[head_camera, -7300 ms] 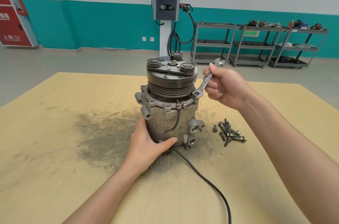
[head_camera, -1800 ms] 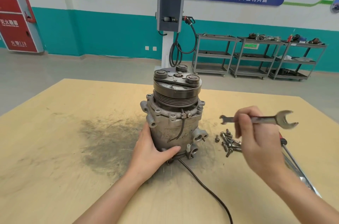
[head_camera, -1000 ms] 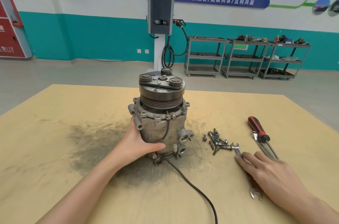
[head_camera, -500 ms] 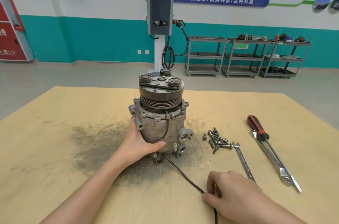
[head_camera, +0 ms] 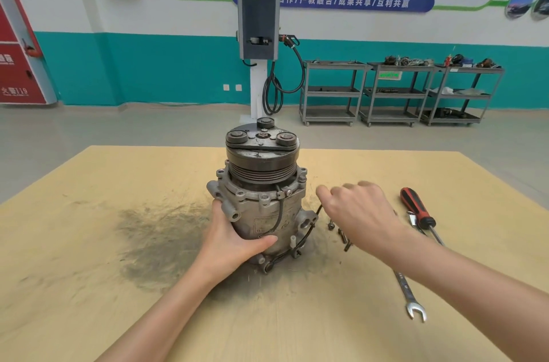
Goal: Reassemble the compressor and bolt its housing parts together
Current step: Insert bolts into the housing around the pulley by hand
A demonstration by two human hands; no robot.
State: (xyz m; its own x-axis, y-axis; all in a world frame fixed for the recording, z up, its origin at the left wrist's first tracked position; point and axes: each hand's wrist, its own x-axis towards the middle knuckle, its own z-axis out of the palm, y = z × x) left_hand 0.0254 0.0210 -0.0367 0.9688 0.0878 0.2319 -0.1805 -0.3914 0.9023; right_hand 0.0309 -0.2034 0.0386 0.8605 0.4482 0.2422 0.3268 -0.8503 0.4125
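Observation:
The grey compressor [head_camera: 263,183] stands upright on the wooden table [head_camera: 89,287], pulley and clutch plate on top. My left hand [head_camera: 234,241] grips its lower body from the left, thumb across the front. My right hand [head_camera: 361,213] hovers just right of the compressor, slightly blurred, and pinches the black cable [head_camera: 310,228], which rises from the compressor's base to its fingertips. Loose bolts [head_camera: 341,235] lie on the table under that hand and are partly hidden by it.
An open-end wrench [head_camera: 407,293] lies at the right near my forearm. A red-and-black screwdriver [head_camera: 416,207] lies farther right over another metal tool. A dark grease smear [head_camera: 154,231] marks the table left of the compressor. Carts and a charging post stand behind.
My right hand laid the wrench on the table, took the cable near the front edge and lifted it up beside the compressor. My left hand stayed on the housing.

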